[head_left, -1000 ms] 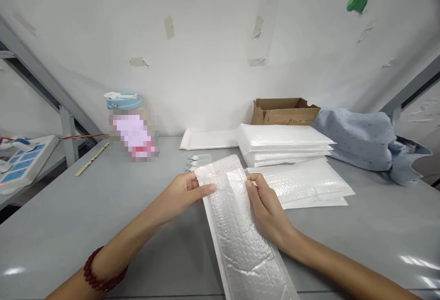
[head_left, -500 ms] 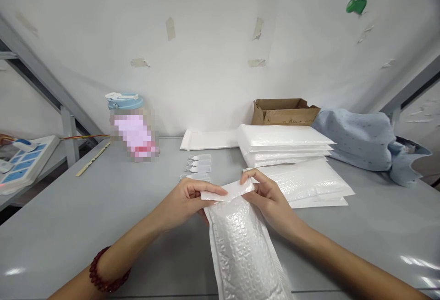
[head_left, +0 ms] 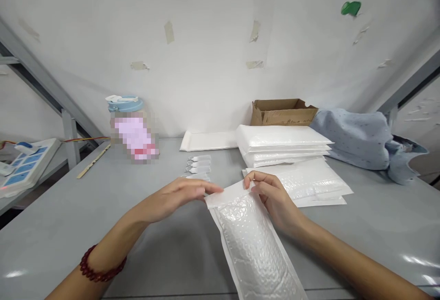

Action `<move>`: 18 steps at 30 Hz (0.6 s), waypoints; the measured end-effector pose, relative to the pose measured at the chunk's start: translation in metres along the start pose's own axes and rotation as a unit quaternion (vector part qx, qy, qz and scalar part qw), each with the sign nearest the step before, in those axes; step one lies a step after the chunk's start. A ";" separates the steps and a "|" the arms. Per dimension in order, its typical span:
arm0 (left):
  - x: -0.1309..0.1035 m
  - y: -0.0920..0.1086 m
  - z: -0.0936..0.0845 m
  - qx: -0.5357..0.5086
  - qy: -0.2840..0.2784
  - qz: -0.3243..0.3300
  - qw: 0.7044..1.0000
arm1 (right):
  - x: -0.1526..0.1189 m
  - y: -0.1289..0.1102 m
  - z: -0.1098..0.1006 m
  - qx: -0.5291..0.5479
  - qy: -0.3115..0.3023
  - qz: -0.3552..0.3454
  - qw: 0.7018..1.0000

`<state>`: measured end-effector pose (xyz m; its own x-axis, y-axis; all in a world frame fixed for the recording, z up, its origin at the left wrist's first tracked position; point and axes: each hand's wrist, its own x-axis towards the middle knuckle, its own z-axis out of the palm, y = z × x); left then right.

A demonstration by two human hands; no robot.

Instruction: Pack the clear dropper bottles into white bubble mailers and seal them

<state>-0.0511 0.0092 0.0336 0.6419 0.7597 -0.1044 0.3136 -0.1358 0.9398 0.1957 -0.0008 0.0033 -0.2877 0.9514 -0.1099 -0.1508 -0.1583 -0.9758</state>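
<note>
A white bubble mailer (head_left: 252, 240) hangs at a slant in front of me, its flap end (head_left: 232, 194) uppermost and its lower end past the bottom of the view. My right hand (head_left: 273, 197) pinches the right corner of the flap between thumb and fingers. At the left corner, my left hand (head_left: 182, 197) has its fingers stretched out, fingertips against the flap's edge. Part of its underside grip is hidden. Beyond my left hand lie several small clear plastic vials (head_left: 199, 165) in a row. Stacked white mailers (head_left: 285, 142) are behind my right hand, with more flat mailers (head_left: 312, 183) below them.
At the back stand an open cardboard box (head_left: 285, 116) and one flat mailer (head_left: 213, 141). Bunched blue fabric (head_left: 354, 139) lies at the right. A blue-lidded container (head_left: 125, 103), a thin strip (head_left: 92, 161) and a power strip (head_left: 30, 162) are on the left.
My left hand has loosened from the flap, its fingers straightening toward the left corner. The mailer has swung so its lower end lies further right. My right hand keeps its pinch.
</note>
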 end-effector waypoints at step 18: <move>0.011 -0.003 0.049 0.026 0.149 0.124 0.981 | -0.003 0.005 0.014 0.112 -0.116 0.184 0.970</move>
<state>-0.0102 -0.0133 0.0135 0.4727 0.8501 0.2321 0.2141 -0.3663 0.9055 0.1829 -0.0085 0.0012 -0.5615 0.7389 -0.3725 -0.1910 -0.5537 -0.8105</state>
